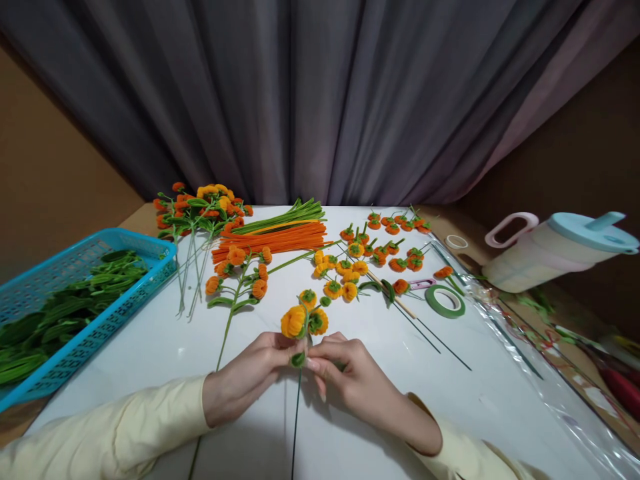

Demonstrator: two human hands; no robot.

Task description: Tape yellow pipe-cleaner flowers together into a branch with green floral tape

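In front of me, my left hand (257, 373) pinches a pipe-cleaner flower stem (297, 420) just below its blooms. Yellow-orange blooms (293, 321) cluster at the top, and the thin dark wire runs down toward me. A small green leaf (298, 360) sits at the stem between my hands. My right hand (353, 373) is closed at the same spot from the right, thumb and fingertips together on the stem; its fingers partly hide the joint. Beyond my left hand lies a finished-looking stem of orange blooms (234, 303) with green leaves.
A blue basket (165, 257) of green leaves stands left. Orange pipe cleaners (280, 240) and green ones (295, 212) lie at the back. Loose yellow blooms (334, 289), orange blooms (399, 265), green tape (445, 301), and bare wires (445, 339) lie right, near a tumbler (540, 257).
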